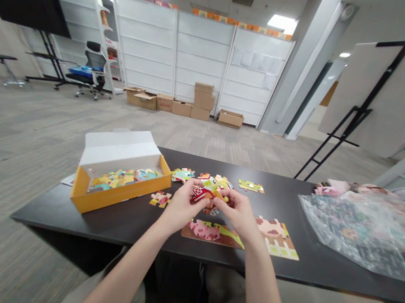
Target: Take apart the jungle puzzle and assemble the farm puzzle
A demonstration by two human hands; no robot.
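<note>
Both hands meet above the dark table (105, 223). My left hand (183, 206) pinches a puzzle piece with a red barn (198, 192). Fingers and thumb of my right hand (240, 214) are closed on a green and yellow puzzle piece (221, 196), right beside the barn piece; whether the two are joined is hard to tell. Under the hands lies a joined puzzle strip (208, 231) with a pink spotted animal and a white fence. Loose pieces (161, 199) lie left of it, and others (183, 174) behind the hands.
An open yellow box (121, 195) with many puzzle pieces stands on the left, its white lid raised. One green piece (251, 186) lies near the back edge. A clear plastic bag (359, 234) covers the right end. Cardboard boxes (203, 102) stand by the far shelves.
</note>
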